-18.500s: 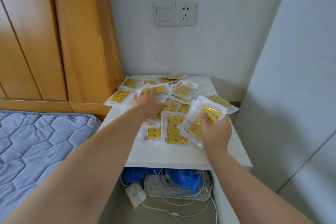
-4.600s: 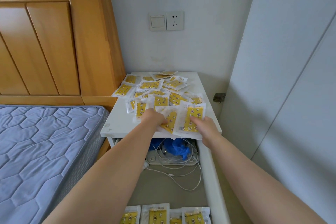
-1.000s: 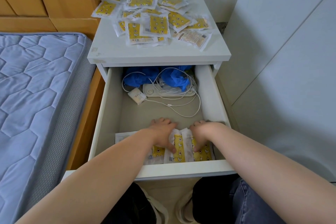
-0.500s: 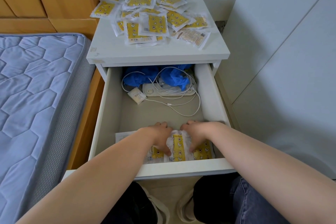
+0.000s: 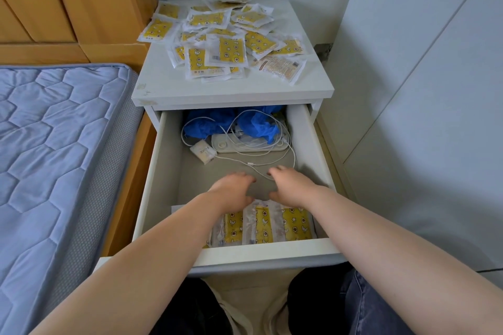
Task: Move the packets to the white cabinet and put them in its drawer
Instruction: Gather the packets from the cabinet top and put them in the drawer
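Several yellow packets (image 5: 262, 226) lie side by side at the front of the open drawer (image 5: 272, 255); a heap (image 5: 223, 41) more covers the white cabinet (image 5: 168, 90) top. The left hand (image 5: 234, 190) and right hand (image 5: 292, 187) hang just above them, fingers loosely curled, holding nothing. A white cable (image 5: 272, 164) lies behind

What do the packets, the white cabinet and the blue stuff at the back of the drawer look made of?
Packets: clear glossy plastic film over yellow printed inserts, going by the sheen and see-through edges. White cabinet: likely laminated board, matte; its front left corner shows chips. Blue stuff: thin crinkled sheet, perhaps nonwoven or plastic film; cannot tell which.
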Tool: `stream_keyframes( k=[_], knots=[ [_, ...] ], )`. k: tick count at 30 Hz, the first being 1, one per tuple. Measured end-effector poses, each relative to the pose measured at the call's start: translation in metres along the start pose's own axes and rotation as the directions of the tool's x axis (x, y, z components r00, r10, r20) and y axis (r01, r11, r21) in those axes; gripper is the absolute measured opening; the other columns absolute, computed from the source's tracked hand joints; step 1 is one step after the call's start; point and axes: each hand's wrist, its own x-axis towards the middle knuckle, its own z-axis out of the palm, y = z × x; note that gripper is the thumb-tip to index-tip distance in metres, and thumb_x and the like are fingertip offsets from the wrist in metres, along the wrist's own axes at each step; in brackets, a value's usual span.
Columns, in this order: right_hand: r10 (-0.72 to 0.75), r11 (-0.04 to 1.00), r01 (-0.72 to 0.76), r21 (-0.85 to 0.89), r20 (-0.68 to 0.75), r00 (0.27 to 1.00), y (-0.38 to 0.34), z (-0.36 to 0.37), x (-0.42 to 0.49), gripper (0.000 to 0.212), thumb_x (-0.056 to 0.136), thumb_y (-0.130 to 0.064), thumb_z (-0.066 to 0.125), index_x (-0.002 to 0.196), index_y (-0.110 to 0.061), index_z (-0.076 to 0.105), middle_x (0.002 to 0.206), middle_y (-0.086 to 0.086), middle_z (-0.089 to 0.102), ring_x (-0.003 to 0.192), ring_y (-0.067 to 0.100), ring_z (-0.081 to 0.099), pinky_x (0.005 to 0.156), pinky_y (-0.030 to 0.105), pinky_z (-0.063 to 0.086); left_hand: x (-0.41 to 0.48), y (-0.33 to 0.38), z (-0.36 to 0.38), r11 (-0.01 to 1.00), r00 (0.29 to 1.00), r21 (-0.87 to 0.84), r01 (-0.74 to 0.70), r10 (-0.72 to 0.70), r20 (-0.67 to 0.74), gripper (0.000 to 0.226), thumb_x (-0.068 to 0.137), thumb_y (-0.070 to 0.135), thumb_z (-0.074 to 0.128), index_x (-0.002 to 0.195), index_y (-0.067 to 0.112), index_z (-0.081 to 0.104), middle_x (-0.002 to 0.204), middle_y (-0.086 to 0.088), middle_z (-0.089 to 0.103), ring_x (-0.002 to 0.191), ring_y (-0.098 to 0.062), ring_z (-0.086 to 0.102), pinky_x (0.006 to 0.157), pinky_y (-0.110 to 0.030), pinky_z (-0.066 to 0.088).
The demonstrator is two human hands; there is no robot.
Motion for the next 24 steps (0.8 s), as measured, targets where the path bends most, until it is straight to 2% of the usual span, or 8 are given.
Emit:
stream_keyframes(
  k=[6, 11, 16, 21, 24],
  knots=[
    [-0.033, 0.999, 0.021, -0.05, -0.254, 0.967, -0.003, -0.028, -0.017, 0.052, 0.088, -0.029, 0.057, 0.135, -0.01, 0.043, 0.135, 0.008, 0.045, 0.123, 0.024, 0.042, 0.094, 0.04, 0.046, -0.015, 0.012, -0.03, 0.998, 0.977, 0.031, 0.054, -0.046, -0.206, 0.052, 0.09, 0.023, 0.054, 0.14, 0.019, 0.041, 0.139, -0.004, 0.044, 0.129, -0.023, 0.04, 0.104, -0.04, 0.04],
    [-0.082, 0.992, 0.042, -0.118, -0.353, 0.932, -0.004, -0.062, -0.03, 0.049, 0.089, -0.027, 0.056, 0.133, -0.011, 0.044, 0.133, 0.007, 0.046, 0.121, 0.025, 0.043, 0.096, 0.04, 0.046, -0.026, 0.022, -0.073, 0.999, 0.936, 0.03, 0.018, -0.006, -0.351, 0.052, 0.092, 0.022, 0.052, 0.142, 0.018, 0.04, 0.143, -0.003, 0.041, 0.132, -0.023, 0.036, 0.106, -0.041, 0.037],
    [-0.117, 0.99, 0.07, -0.12, -0.447, 0.887, -0.008, -0.103, -0.028, 0.039, 0.089, -0.025, 0.053, 0.125, -0.011, 0.05, 0.124, 0.006, 0.05, 0.116, 0.024, 0.046, 0.09, 0.039, 0.047, -0.026, 0.022, -0.117, 1.0, 0.894, -0.004, 0.003, -0.005, -0.447, 0.052, 0.09, 0.02, 0.052, 0.141, 0.019, 0.042, 0.143, -0.001, 0.04, 0.131, -0.022, 0.035, 0.105, -0.039, 0.037],
    [-0.125, 0.986, 0.055, -0.156, -0.489, 0.863, -0.011, -0.139, -0.02, 0.049, 0.09, -0.024, 0.052, 0.136, -0.01, 0.042, 0.135, 0.006, 0.043, 0.124, 0.025, 0.039, 0.098, 0.037, 0.041, -0.017, 0.01, -0.154, 0.997, 0.86, 0.006, 0.076, -0.063, -0.506, 0.06, 0.093, 0.021, 0.052, 0.148, 0.02, 0.029, 0.155, -0.004, 0.021, 0.142, -0.024, 0.019, 0.114, -0.039, 0.027],
    [-0.105, 0.989, 0.043, -0.139, -0.479, 0.871, -0.01, -0.152, -0.009, 0.055, 0.091, -0.025, 0.05, 0.142, -0.01, 0.035, 0.143, 0.006, 0.036, 0.13, 0.025, 0.034, 0.104, 0.038, 0.036, -0.003, -0.007, -0.167, 0.987, 0.848, -0.016, 0.163, -0.148, -0.508, 0.062, 0.096, 0.029, 0.049, 0.151, 0.022, 0.02, 0.159, -0.005, 0.01, 0.146, -0.027, 0.01, 0.116, -0.041, 0.021]
  ],
)
